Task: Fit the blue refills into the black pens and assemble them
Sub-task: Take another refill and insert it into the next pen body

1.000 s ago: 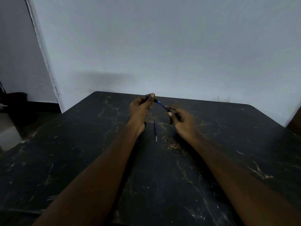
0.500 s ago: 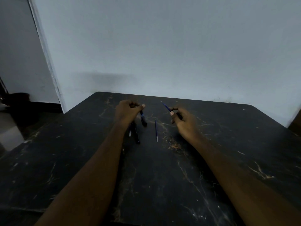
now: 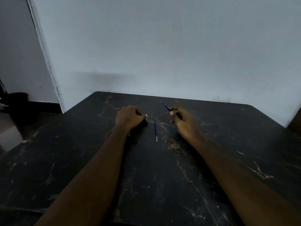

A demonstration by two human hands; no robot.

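Note:
My right hand (image 3: 184,122) pinches a black pen barrel, and a blue refill (image 3: 165,106) sticks out of it, pointing up and to the left. My left hand (image 3: 129,117) rests low on the table with its fingers curled over a dark pen part (image 3: 144,123) that is mostly hidden. Black pen pieces (image 3: 134,138) lie on the table under my left wrist. A loose blue refill (image 3: 155,130) lies flat between my two hands, touching neither.
The black marble-patterned table (image 3: 162,176) ends at a pale wall along its far edge. On the left, beyond the table edge, lies floor with a dark object (image 3: 15,97) by a doorway.
My left hand pulled away from the refill tip, moved left and came down to the table by the black pen pieces. My right hand kept the barrel and refill almost still.

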